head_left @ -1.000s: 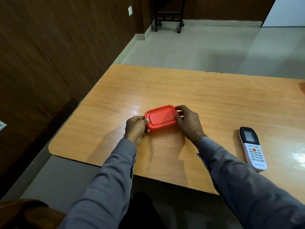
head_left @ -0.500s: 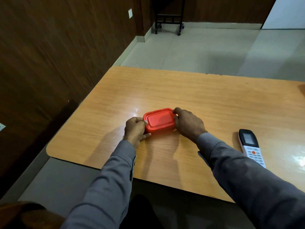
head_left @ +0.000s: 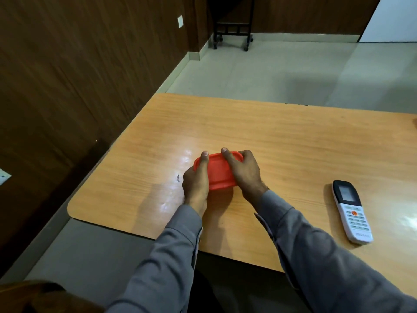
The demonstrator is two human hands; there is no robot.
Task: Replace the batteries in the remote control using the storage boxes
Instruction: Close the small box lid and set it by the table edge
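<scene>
A small red storage box (head_left: 220, 172) with its lid on is held between two hands near the middle of a wooden surface (head_left: 282, 141). The left hand (head_left: 195, 184) is wrapped along the box's left side, its thumb laid flat on the lid and pointing to the far edge; its other fingers are hidden behind the box. The right hand (head_left: 244, 171) is laid over the box's right half, thumb stretched across the lid, fingers curled over the far right corner. Both forearms, in grey sleeves (head_left: 316, 256), are extended from the near edge and angled inward toward the box. A white remote control (head_left: 350, 211) with a dark screen is seen lying face up well to the right, untouched, near the surface's near edge.
</scene>
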